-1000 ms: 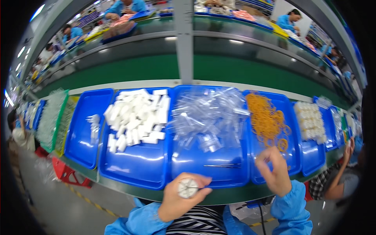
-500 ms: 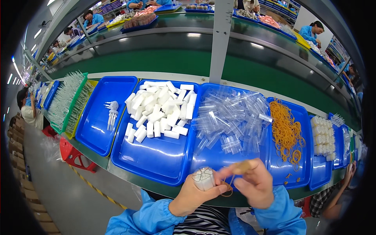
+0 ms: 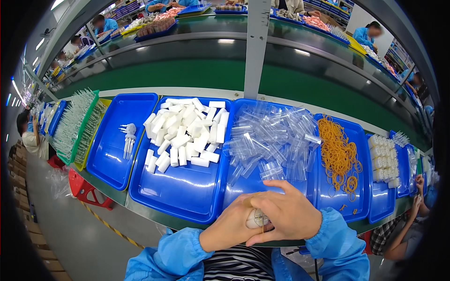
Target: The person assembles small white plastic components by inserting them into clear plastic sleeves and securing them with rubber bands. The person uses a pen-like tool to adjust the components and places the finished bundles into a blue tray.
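Observation:
Above the table's near edge, my left hand point(image 3: 229, 227) wraps round a bundle of clear tubes with white inside point(image 3: 257, 218); only its end shows between my hands. My right hand point(image 3: 290, 213) curls over that bundle from the right, its fingertips reaching my left hand. A thin rubber band point(image 3: 263, 230) runs down beside the bundle, near my right thumb; how far it goes round is hidden. A tan cover point(image 3: 247, 201) sits on a fingertip of my right hand. Beyond my hands, a blue tray point(image 3: 239, 189) holds loose clear plastic tubes point(image 3: 276, 136).
White cylinders point(image 3: 185, 133) fill part of a tray at left, beside a tray with a few white-tipped sticks point(image 3: 128, 140). Orange rubber bands point(image 3: 338, 152) lie in the right tray, white bundles point(image 3: 384, 161) beyond. A grey post point(image 3: 255, 51) rises behind. A red stool point(image 3: 86, 189) stands left.
My right hand has moved left and down onto the bundle, bringing the rubber band against it. My left hand has shifted slightly right, and the bundle is now mostly covered.

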### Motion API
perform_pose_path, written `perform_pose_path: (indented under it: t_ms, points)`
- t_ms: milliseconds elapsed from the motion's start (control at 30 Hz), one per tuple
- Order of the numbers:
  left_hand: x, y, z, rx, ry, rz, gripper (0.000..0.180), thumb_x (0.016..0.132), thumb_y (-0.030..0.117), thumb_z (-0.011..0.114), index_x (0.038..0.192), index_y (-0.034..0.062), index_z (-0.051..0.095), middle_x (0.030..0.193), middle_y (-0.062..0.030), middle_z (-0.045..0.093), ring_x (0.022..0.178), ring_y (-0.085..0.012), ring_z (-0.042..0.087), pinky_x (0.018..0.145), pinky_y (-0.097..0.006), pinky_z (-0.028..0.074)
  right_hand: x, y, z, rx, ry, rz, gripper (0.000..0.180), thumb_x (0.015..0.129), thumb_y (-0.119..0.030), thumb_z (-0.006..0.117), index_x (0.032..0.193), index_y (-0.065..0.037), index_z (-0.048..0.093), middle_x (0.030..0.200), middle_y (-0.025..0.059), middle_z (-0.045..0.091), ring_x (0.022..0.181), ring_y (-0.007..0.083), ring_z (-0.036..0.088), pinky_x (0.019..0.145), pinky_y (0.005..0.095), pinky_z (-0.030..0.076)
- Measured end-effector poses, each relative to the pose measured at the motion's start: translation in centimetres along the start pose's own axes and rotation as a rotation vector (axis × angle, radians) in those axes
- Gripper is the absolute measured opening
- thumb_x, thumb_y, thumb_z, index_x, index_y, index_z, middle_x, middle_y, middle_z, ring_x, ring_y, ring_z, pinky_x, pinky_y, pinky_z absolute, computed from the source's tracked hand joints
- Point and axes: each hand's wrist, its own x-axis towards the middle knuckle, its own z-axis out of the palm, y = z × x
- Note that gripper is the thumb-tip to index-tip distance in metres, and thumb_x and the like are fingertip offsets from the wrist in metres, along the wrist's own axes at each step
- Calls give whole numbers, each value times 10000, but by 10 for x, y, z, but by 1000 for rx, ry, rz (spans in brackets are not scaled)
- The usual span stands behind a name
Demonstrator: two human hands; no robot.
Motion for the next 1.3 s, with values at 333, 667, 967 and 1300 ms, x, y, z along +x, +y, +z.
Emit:
perform_pose_path:
  t_ms: [333, 667, 967, 1300]
  points:
    - [2, 2, -2, 451, 183, 177, 445, 764, 204, 768, 1173, 84, 641, 1194, -148, 651, 1156, -373, 581, 1007, -464, 434, 3, -5, -2, -93, 14, 32, 599, 805, -521, 726, 1138, -53, 560, 1196, 111, 641, 1110, 233, 619, 1064, 422, 396]
    - [-16, 20, -44, -473, 8, -171, 260, 756, 13, 836, 877, 49, 609, 794, -32, 639, 717, -86, 598, 640, -235, 478, -40, 22, -9, -260, 205, -64, 484, 788, -446, 775, 1111, -99, 678, 738, -26, 576, 701, 152, 585, 763, 322, 398]
    - [3, 18, -8, -615, 612, 98, 394, 836, 19, 697, 1174, 32, 497, 774, -103, 620, 642, -147, 589, 567, -274, 464, -21, -29, -21, 1836, 741, 364, 922, 980, -708, 146, 1248, 45, 605, 1155, 196, 673, 1100, 334, 640, 975, 404, 439]
    - [-10, 15, 26, -226, 258, 233, 506, 732, -28, 853, 1113, 31, 527, 881, -79, 669, 786, -123, 647, 711, -262, 535, -11, 14, 19, 861, 537, 369, 759, 804, -48, 797, 1453, 4, 408, 1368, 195, 571, 1173, 280, 626, 930, 378, 524]
